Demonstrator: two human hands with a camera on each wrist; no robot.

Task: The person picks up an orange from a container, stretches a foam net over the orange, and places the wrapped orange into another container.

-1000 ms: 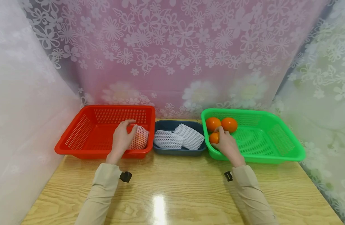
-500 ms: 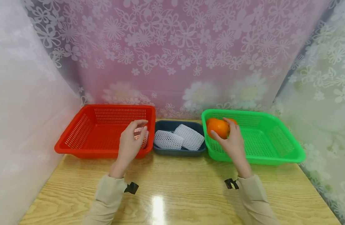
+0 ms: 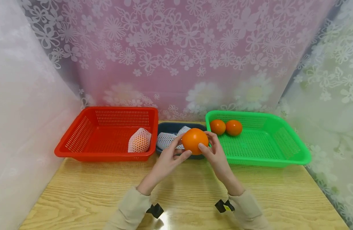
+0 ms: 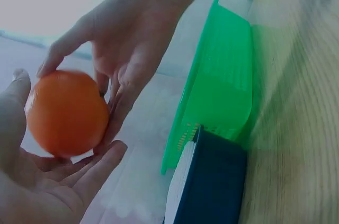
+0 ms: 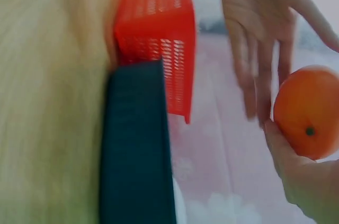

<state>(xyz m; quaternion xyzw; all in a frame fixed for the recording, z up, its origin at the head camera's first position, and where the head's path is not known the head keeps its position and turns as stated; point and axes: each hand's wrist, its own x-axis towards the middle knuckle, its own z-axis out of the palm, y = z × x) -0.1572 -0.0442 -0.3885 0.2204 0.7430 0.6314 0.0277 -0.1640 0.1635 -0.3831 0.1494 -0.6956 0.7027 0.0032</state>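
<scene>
Orange now out of green basket; right hand grips, left hand alongside.

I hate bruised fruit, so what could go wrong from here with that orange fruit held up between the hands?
First, the smooth, round orange fruit might slip if the right hand loosens early: the left hand has straight, loose-looking fingers in the right wrist view. Second, it is held up in the air, so a drop could bruise it on the light wood-grain table or the dark blue oblong plastic tray.
</scene>
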